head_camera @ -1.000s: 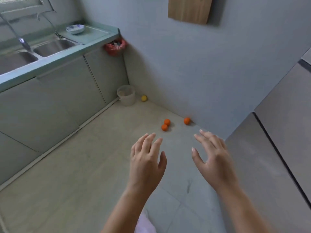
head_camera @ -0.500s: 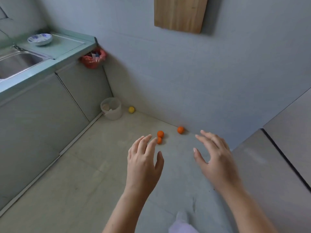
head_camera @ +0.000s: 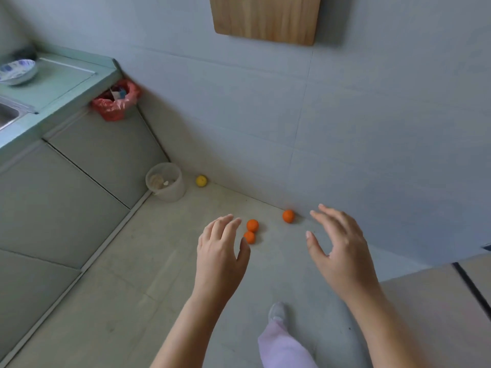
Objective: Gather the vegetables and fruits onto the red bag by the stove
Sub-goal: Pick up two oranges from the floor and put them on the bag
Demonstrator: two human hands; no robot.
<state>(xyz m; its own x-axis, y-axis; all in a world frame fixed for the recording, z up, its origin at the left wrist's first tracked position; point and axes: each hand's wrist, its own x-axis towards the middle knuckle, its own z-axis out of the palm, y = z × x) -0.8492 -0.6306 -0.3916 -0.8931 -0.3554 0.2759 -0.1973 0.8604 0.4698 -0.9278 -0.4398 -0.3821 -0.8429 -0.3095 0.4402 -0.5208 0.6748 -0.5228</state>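
**Three oranges and a lemon lay on the kitchen floor**

Both hands were held out empty with fingers spread, the left hand (head_camera: 221, 257) above two touching oranges (head_camera: 251, 231), the right hand (head_camera: 341, 251) near a third orange (head_camera: 288, 216) at the wall's foot. A yellow lemon (head_camera: 201, 180) sat in the floor's corner beside a pale bucket (head_camera: 166, 181). A red bag (head_camera: 115, 100) hung at the counter's (head_camera: 61, 86) end.

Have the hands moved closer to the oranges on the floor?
Yes. The left hand now overlaps the orange pair; the right hand nears the wall-side orange.
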